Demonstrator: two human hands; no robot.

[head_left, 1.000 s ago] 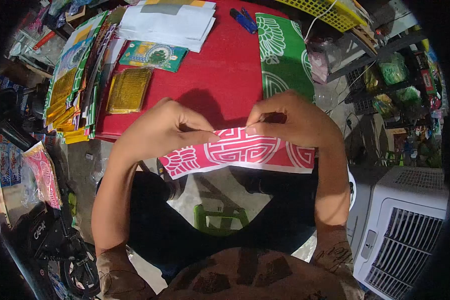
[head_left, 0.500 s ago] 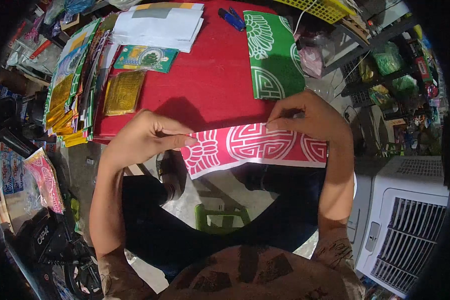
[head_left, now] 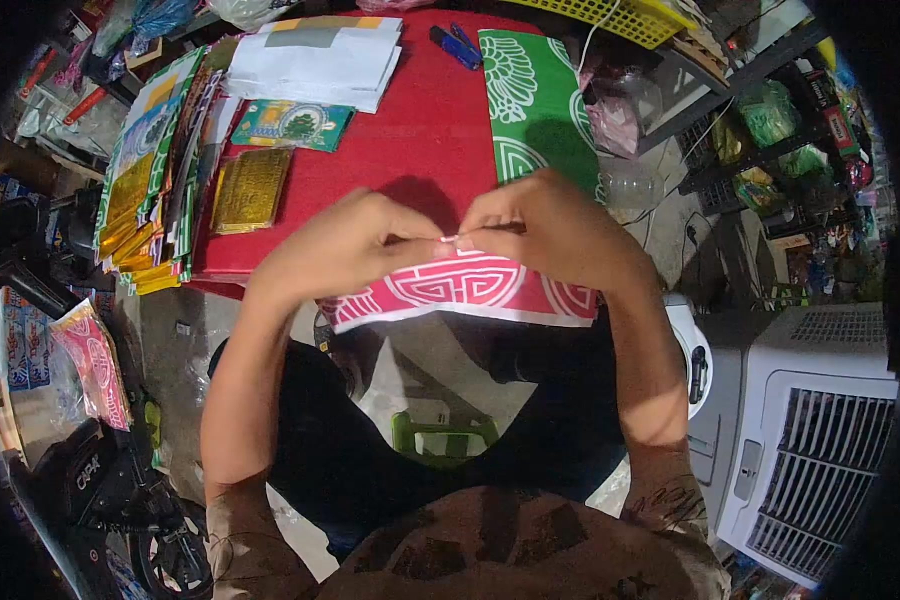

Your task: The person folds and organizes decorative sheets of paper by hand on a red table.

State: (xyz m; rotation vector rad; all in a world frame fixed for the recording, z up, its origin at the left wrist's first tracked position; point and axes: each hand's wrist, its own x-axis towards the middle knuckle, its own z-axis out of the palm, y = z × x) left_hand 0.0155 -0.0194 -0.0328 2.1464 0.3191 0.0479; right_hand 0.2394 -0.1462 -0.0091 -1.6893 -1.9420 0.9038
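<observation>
A pink paper strip (head_left: 470, 287) with white round patterns hangs over my lap, in front of the table's near edge. My left hand (head_left: 355, 245) pinches its upper edge near the middle. Close beside it, my right hand (head_left: 545, 230) pinches the same edge, so the fingertips of both hands almost meet. Part of the strip's upper side is hidden behind the fingers. Beyond my right hand lies a green patterned paper (head_left: 535, 100), partly covered by that hand.
The red table (head_left: 410, 130) carries a stack of colourful papers (head_left: 150, 170), white folded paper (head_left: 315, 60), gold sheets (head_left: 250, 190), a teal printed note (head_left: 295, 125) and a blue stapler (head_left: 456, 47). A yellow basket (head_left: 620, 20) sits behind; a grey-white appliance (head_left: 810, 440) stands right.
My left hand has slid right along the strip's upper edge and my right hand has moved left, bringing them together at its middle. The strip has shifted slightly left.
</observation>
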